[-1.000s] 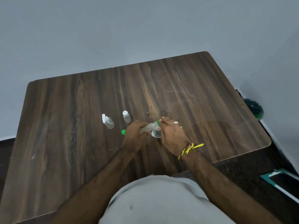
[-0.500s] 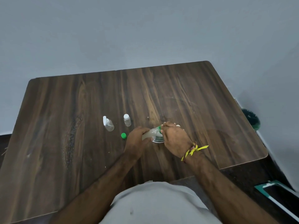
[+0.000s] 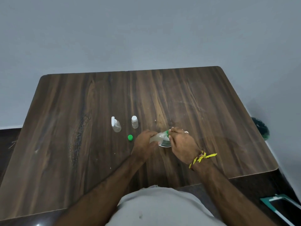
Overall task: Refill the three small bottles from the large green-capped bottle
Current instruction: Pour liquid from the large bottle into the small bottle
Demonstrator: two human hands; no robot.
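Left hand [image 3: 145,141] is curled round the body of the large bottle [image 3: 157,137], holding it tipped over, neck pointing right. Right hand [image 3: 180,142] is curled over the spot where that neck ends; a bit of green [image 3: 166,132] shows at its fingertips [image 3: 170,130]. Under the right hand sits something with a white rim and dark green inside [image 3: 164,143], mostly hidden, so cannot tell if it is the third small bottle or what exactly the fingers pinch. Cannot see any liquid flowing. A yellow thread band [image 3: 202,158] is tied round the right wrist.

A loose green cap [image 3: 130,137] lies on the table just left of the left hand, not touching it. Farther back stand two small clear bottles, both upright: one with a white round cap [image 3: 134,122], and to its left one with a tall flip-type white top [image 3: 116,125]. They are near each other but apart.

All of it sits on a dark wood-grain table [image 3: 81,144] set against a grey wall [image 3: 146,30]. On the floor at right, a dark green object [image 3: 260,128] beside the table edge and a teal-framed flat item [image 3: 280,204] at the lower corner.
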